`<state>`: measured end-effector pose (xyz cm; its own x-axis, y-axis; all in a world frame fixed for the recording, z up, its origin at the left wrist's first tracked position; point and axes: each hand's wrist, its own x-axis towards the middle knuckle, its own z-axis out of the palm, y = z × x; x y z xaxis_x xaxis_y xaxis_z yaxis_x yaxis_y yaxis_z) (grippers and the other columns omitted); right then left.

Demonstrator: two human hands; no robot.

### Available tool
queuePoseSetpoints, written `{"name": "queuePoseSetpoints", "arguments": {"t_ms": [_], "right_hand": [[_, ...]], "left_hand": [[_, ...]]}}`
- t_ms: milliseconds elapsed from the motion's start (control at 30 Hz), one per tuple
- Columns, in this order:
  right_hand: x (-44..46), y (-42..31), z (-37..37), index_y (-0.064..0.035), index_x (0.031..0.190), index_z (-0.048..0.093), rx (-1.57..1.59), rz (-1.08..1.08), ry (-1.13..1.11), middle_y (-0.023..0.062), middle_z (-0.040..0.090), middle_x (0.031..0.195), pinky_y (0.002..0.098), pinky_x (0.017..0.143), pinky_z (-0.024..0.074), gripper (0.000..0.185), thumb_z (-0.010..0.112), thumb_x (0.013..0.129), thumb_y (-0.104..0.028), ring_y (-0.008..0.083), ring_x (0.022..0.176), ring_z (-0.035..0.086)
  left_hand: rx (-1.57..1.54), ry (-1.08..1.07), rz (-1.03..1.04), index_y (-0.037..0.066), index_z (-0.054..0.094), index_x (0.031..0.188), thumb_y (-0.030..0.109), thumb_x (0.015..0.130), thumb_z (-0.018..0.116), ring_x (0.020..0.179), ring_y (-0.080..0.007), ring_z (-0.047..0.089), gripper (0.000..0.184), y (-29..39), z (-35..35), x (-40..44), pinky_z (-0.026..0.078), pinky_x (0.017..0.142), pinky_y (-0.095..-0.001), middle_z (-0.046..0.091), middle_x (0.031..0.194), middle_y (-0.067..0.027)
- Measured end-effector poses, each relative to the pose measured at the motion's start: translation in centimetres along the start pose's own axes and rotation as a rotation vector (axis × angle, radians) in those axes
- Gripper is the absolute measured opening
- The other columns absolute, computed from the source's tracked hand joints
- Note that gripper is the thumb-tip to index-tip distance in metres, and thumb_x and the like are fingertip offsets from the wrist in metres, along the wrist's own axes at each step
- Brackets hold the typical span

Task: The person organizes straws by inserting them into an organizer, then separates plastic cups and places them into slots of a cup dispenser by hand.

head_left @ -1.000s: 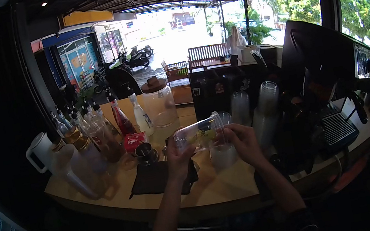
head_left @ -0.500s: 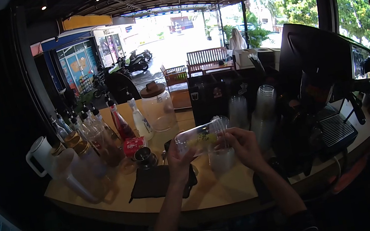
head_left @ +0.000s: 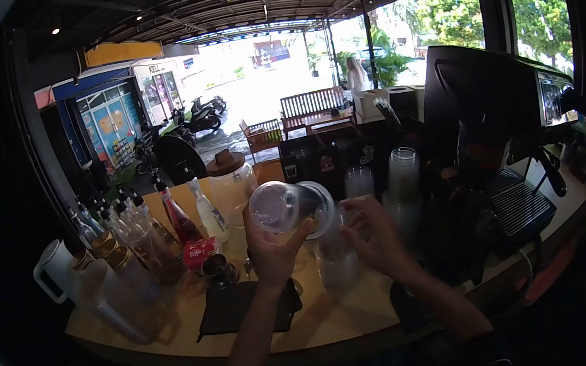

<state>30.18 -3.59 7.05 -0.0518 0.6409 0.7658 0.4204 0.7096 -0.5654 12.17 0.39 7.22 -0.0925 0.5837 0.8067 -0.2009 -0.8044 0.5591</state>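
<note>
A clear plastic cup is tilted sideways in my left hand, its base toward the left and its wide rim toward the right. The fingers and thumb of that hand wrap around its side. Just right of the rim is my right hand, fingers curled in toward the thumb; whatever they hold, if anything, is too unclear to make out. Below and between the hands, a stack of clear cups stands on the wooden counter.
Pump bottles, a lidded glass jar and a white pitcher stand at left. A metal jigger and a dark cloth lie nearer. Tall cup stacks and a coffee machine are at right.
The cup has turned so its base faces me more, and its printed side no longer shows. My right hand has come off the rim. The whole view has shifted slightly.
</note>
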Motion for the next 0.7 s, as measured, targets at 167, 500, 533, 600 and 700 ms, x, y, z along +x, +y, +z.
{"name": "queuePoseSetpoints", "arguments": {"t_ms": [167, 500, 533, 600, 700], "right_hand": [[3.4, -4.4, -1.6, -0.0100, 0.124, 0.044, -0.260, -0.278, 0.039, 0.0099, 0.047, 0.112, 0.0345, 0.069, 0.0506, 0.060, 0.071, 0.072, -0.022, 0.0237, 0.092, 0.057], [15.8, 1.6, -6.3, -0.0119, 0.125, 0.041, -0.769, -0.206, 0.229, 0.0193, 0.044, 0.120, 0.0427, 0.075, 0.0503, 0.063, 0.068, 0.071, -0.028, 0.0372, 0.099, 0.055], [17.4, 2.9, -6.9, -0.0117, 0.125, 0.041, -0.808, -0.098, 0.213, 0.0195, 0.043, 0.122, 0.0434, 0.075, 0.0505, 0.066, 0.070, 0.069, -0.031, 0.0376, 0.098, 0.056], [19.9, 6.1, -7.9, -0.0114, 0.126, 0.041, -0.851, 0.013, 0.199, 0.0197, 0.043, 0.123, 0.0441, 0.074, 0.0507, 0.069, 0.072, 0.068, -0.034, 0.0380, 0.096, 0.057], [22.2, 11.0, -8.8, -0.0138, 0.128, 0.039, -1.026, 0.152, 0.043, 0.0193, 0.041, 0.127, 0.0456, 0.078, 0.0500, 0.075, 0.073, 0.065, -0.038, 0.0383, 0.100, 0.056]], "left_hand": [[0.382, -0.168, 0.216, 0.004, 0.043, 0.121, 0.016, 0.063, 0.079, 0.112, -0.0251, 0.049, 0.069, 0.5, 2.0, 2.9, 0.039, 0.096, -0.0356, 0.048, 0.120, -0.0120], [0.564, -0.311, 0.174, 0.003, 0.035, 0.129, 0.029, 0.070, 0.074, 0.122, -0.0323, 0.037, 0.074, -4.4, 4.3, 9.8, 0.032, 0.101, -0.0409, 0.042, 0.125, -0.0181], [0.597, -0.366, 0.173, 0.002, 0.035, 0.129, 0.032, 0.076, 0.069, 0.122, -0.0342, 0.037, 0.070, -6.1, 3.9, 10.5, 0.031, 0.101, -0.0414, 0.041, 0.126, -0.0204], [0.771, -0.422, 0.205, 0.002, 0.033, 0.130, 0.034, 0.078, 0.066, 0.122, -0.0328, 0.038, 0.069, -10.2, 2.5, 11.1, 0.032, 0.100, -0.0435, 0.041, 0.129, -0.0186], [0.996, -0.515, 0.144, 0.001, 0.034, 0.131, 0.038, 0.082, 0.060, 0.124, -0.0332, 0.037, 0.067, -14.1, 1.5, 11.8, 0.028, 0.101, -0.0459, 0.039, 0.133, -0.0190]]}}
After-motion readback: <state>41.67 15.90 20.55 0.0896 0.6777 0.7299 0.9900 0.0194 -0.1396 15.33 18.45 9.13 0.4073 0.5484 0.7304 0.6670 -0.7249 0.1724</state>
